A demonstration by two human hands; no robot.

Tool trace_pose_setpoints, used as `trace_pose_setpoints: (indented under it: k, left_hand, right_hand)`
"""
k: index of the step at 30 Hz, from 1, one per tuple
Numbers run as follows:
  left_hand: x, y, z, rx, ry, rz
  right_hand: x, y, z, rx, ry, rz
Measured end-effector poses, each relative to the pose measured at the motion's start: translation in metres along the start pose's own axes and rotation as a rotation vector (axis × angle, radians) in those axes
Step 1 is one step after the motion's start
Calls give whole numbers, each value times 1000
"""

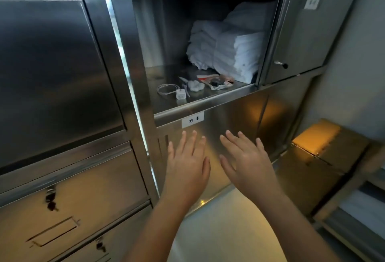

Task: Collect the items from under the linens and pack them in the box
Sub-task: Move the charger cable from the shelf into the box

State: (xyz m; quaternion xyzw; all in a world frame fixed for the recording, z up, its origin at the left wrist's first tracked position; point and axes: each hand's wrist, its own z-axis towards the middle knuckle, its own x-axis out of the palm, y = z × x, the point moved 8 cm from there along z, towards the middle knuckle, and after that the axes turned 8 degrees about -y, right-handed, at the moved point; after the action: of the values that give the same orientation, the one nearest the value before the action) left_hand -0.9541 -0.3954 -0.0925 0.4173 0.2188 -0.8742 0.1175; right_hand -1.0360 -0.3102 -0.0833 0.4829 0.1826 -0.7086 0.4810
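Items (pixel 195 86) lie on the shelf (pixel 208 100) just in front of the stacked linens (pixel 229 51), above my left hand (pixel 185 170) and right hand (pixel 248 163), both flat-fingered, spread and empty before the cabinet door (pixel 235 116).

**Free way left of the linens**

The stack of linens (pixel 229 49) fills the right and back part of the open compartment (pixel 166 22). Left of the stack the shelf floor (pixel 164 74) is bare to the side wall (pixel 143 38), with open room above. In front of the stack small things lie near the front lip (pixel 208 101): a charger (pixel 180 94) with coiled cable, a crumpled white piece (pixel 195 86), some packets (pixel 217 82). Right of the stack the open door (pixel 302 38) and its knob (pixel 283 65) stand close.
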Motion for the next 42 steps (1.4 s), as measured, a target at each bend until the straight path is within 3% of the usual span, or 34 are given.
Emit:
trace_pose_setpoints:
  k: [10,20,29,42]
  left_hand:
    - [57,70,128,33,6,-4]
    - [119,109,200,-35,78,26]
    - [154,136,253,-218,23,170]
    - [200,184,297,-383,50,393]
  right_hand:
    - [64,-23,134,56,-10,-15]
    - [112,-56,210,52,-20,7]
    - [157,-86,288,-154,101,90]
    - [217,-91,369,-409,107,203]
